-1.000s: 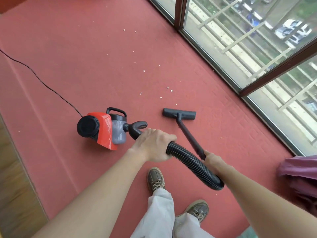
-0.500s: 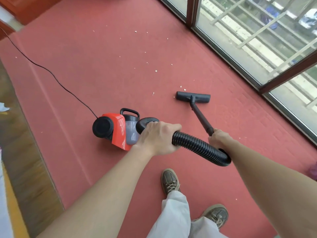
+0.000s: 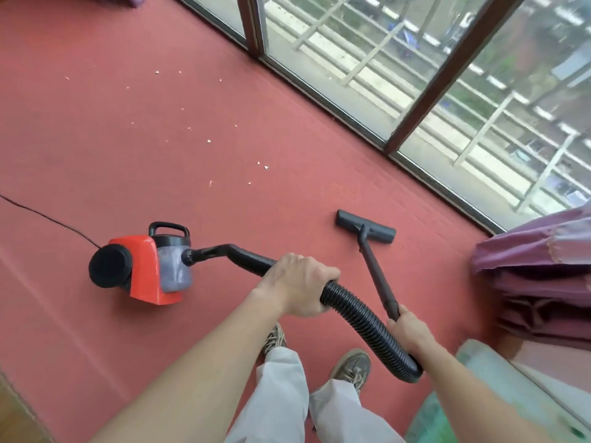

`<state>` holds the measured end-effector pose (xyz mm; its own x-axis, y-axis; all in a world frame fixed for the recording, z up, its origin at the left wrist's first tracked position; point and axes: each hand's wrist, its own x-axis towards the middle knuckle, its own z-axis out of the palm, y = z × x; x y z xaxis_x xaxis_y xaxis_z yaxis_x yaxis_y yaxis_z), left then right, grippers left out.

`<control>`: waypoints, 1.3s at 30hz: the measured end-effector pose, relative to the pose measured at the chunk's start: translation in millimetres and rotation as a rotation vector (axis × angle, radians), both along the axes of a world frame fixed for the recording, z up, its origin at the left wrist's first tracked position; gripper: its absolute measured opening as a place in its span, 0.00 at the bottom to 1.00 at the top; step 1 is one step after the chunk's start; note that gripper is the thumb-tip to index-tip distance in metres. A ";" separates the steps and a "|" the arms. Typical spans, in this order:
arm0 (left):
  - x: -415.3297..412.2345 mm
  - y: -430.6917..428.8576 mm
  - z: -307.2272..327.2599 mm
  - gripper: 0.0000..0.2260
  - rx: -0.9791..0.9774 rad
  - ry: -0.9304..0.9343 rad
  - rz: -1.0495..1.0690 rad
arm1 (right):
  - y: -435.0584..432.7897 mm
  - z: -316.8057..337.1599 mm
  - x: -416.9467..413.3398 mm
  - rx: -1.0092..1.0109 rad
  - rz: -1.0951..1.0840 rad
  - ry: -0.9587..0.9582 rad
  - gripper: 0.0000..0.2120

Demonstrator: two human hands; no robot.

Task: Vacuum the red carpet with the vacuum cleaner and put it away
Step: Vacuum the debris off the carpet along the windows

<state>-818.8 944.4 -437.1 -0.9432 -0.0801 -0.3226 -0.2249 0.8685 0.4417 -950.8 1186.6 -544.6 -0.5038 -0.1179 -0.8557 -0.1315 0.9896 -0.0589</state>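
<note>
Folded purple fabric [image 3: 537, 282] lies right of the floor head [image 3: 364, 226]; white scraps [image 3: 265, 167] dot the floor ahead of us. Our red, grey-tanked vacuum cleaner [image 3: 144, 270] sits left on the red carpet [image 3: 96, 139]. Our left hand [image 3: 297, 289] clasps its ribbed hose [image 3: 358, 318], our right hand [image 3: 406, 330] the wand [image 3: 375, 276].

L hand [image 3: 297, 284], R hand [image 3: 406, 330] both curled, gripping.

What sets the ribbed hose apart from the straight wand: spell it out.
The hose is ribbed and thick; the wand is smooth and thinner. The hose bends in a loop; the wand runs straight. The left hand grips the hose, while the right hand grips the wand. The hose leads to the red vacuum body; the wand ends at the floor head on the carpet. Both are black.
</note>
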 end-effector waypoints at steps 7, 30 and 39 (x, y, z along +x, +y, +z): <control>-20.4 37.8 -4.6 0.09 0.022 -0.104 -0.119 | 72.5 28.4 44.9 -0.053 -0.130 -0.128 0.15; 115.6 -128.1 7.6 0.07 -0.051 -0.003 0.400 | -191.5 3.2 58.0 -0.081 0.430 -0.091 0.19; 145.3 -178.2 1.6 0.06 -0.038 0.077 0.545 | -284.8 -13.3 39.2 -0.067 0.494 0.002 0.22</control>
<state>-673.5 766.2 -435.5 -0.7826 -0.5737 -0.2416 -0.6147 0.6509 0.4455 -911.7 901.7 -557.9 -0.3755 -0.3978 -0.8371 -0.5843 0.8027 -0.1194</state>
